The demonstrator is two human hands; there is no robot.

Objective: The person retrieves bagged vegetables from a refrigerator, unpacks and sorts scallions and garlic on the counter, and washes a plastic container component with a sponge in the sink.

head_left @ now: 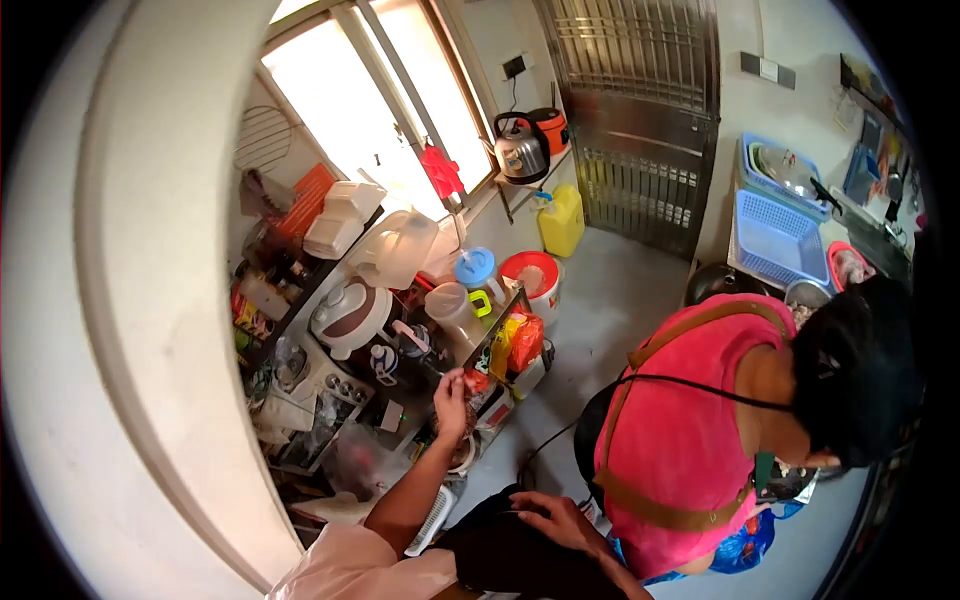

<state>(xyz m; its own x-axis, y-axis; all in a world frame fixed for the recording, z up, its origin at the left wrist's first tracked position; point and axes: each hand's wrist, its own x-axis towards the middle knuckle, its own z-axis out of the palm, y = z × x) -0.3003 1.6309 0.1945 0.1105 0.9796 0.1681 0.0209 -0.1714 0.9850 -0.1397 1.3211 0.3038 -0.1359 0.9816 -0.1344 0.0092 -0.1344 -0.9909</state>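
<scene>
My left hand (pixel 452 402) is raised at the edge of the cluttered counter, its fingers drawn together near a red item; whether anything is between them is too small to make out. Just beyond it stand a clear plastic pitcher (pixel 453 312) and a jug with a blue lid (pixel 476 268). Low in the view, my right hand (pixel 555 520) lies over dark cloth (pixel 490 555) with its fingers spread and nothing visible in them. Orange and yellow bags (pixel 525 340) hang at the counter's end, right of my left hand.
A person in a pink top (pixel 680 420) bends close on my right. Behind are a red-rimmed bucket (pixel 535 280), a yellow jug (pixel 561 222) and a metal door (pixel 640 110). A kettle (pixel 520 152) sits on a shelf. Blue baskets (pixel 780 238) stand at the right. A cable crosses the floor.
</scene>
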